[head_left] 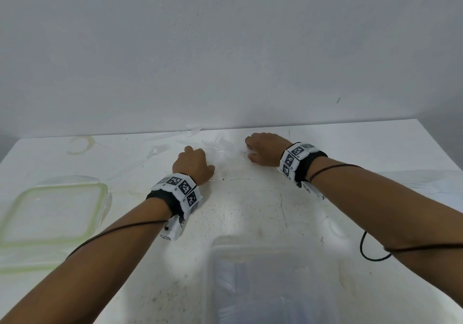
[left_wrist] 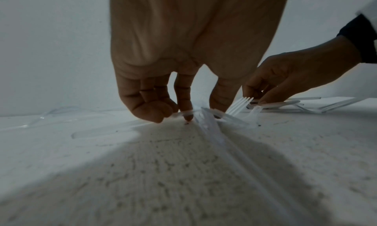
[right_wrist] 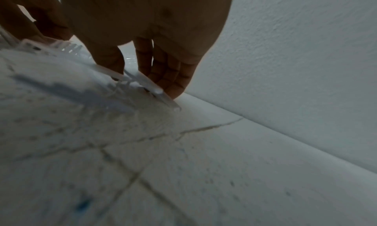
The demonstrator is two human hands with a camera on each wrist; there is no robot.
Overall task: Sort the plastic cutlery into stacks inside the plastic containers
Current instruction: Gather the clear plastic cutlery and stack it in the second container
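White, speckled bench [head_left: 250,211] with hairline cracks, set against a plain pale wall [head_left: 225,35]. At mid-frame in the head view, left hand [head_left: 194,164] knuckles-up at the near edge of a scatter of clear plastic cutlery [head_left: 215,145]; from the left wrist view, forefinger and thumb [left_wrist: 219,98] curled down and pinching a clear handle [left_wrist: 212,132] that runs toward the lens, remaining fingers folded into the palm. Right of centre in the head view, right hand [head_left: 263,152] likewise palm-down on the pile; in the right wrist view, thumb [right_wrist: 110,60] and fingers [right_wrist: 173,77] closed round a clear flat piece [right_wrist: 151,85] lifted at one end off the bench, kind of utensil not clear. Between the two hands in the left wrist view, a white-looking fork [left_wrist: 240,105] with tines tilted upward, more pieces lying flat behind it toward the right edge. Rest of the cutlery spread along the far edge of the bench by the wall, upper centre and left of centre in the head view. At the lower left, a clear square container with green rim [head_left: 97,213]. At bottom centre, a blurred translucent container [head_left: 263,281], contents unclear. Marker-patterned wrist bands [head_left: 183,192] on both forearms, black cables trailing back.
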